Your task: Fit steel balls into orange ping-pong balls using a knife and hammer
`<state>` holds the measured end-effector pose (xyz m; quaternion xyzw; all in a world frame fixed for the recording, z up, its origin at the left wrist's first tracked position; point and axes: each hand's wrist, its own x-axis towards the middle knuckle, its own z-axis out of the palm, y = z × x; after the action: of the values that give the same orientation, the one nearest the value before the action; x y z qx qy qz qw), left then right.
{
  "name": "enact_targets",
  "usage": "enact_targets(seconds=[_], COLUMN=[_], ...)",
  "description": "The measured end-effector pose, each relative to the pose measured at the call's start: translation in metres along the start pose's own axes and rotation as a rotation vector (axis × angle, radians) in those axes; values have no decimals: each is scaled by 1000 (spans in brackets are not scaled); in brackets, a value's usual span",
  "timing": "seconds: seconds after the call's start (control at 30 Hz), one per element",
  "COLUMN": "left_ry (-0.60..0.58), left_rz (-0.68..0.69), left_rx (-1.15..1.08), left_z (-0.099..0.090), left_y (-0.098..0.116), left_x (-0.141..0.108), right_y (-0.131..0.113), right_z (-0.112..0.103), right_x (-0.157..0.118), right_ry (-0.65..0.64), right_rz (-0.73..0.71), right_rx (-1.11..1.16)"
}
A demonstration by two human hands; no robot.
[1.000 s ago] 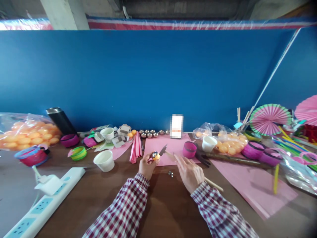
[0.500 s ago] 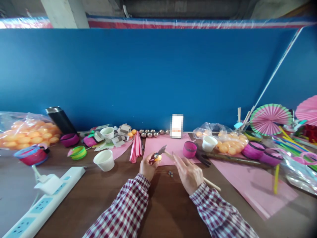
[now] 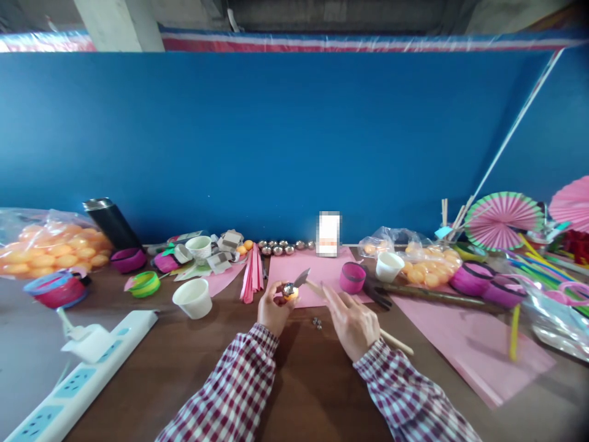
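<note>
My left hand (image 3: 273,309) is closed round an orange ball (image 3: 291,296) whose upper part is a shiny, dark silver. My right hand (image 3: 353,320) grips the pale wooden handle (image 3: 396,342) of a palette knife. Its grey pointed blade (image 3: 302,278) is just above and right of the ball; whether they touch I cannot tell. Between the hands, a few small metal balls (image 3: 317,323) lie on the brown table. A magenta cuff-like ring (image 3: 353,278) stands beyond my right hand on a pink sheet (image 3: 294,264).
Several silver balls (image 3: 278,248) line the back beside a blurred-out upright panel (image 3: 328,233). White cups (image 3: 192,298) stand left and right. A power strip (image 3: 87,374) crosses the left side. Bags of orange balls (image 3: 55,248), a hammer (image 3: 414,291) and folded paper fans (image 3: 504,221) lie around.
The ball has turned a little in my left hand, so more of its silver side shows. The palette knife's handle end has swung slightly right; both hands stay nearly in place.
</note>
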<state>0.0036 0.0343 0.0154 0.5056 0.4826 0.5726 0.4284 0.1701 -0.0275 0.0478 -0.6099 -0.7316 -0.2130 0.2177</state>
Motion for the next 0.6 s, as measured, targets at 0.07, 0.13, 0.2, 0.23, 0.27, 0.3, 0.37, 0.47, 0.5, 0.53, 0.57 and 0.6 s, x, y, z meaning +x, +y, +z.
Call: enact_targets(seconds=[0.07,0.13,0.2,0.23,0.27,0.3,0.37,0.47,0.5,0.53,0.57,0.6], left_ry=[-19,-43,-50,-44,-34,-30,-29,-39,-37,-32,-27,-21], left_rz=[-34,-44,-20,-6,7,17,34,53,58,61,63,65], left_rx=[-11,-19,-12,-2,9,16,25,53,63,72,77,81], left_z=[1,1,1,1,1,1,0,-1,-1,0,0,0], left_y=[0,-1,-3,-3,-4,-4,-4,-4,-3,-4,-4,-5], left_x=[-1,-1,-1,-1,-1,-1,0,-1,-1,-1,-1,-1], right_y=[1,2,2,1,1,0,-1,-2,-3,-2,-2,-3], right_z=[-3,-5,-5,-5,-4,-3,-2,-1,-1,-2,-2,-2], right_x=[1,1,1,1,1,1,0,-1,-1,-1,-1,-1], right_ry=[9,14,22,30,39,43,26,-12,-8,5,20,27], right_rz=[21,31,33,36,40,38,13,-24,-19,-5,8,15], right_rx=[11,18,24,26,27,28,30,36,39,43,48,53])
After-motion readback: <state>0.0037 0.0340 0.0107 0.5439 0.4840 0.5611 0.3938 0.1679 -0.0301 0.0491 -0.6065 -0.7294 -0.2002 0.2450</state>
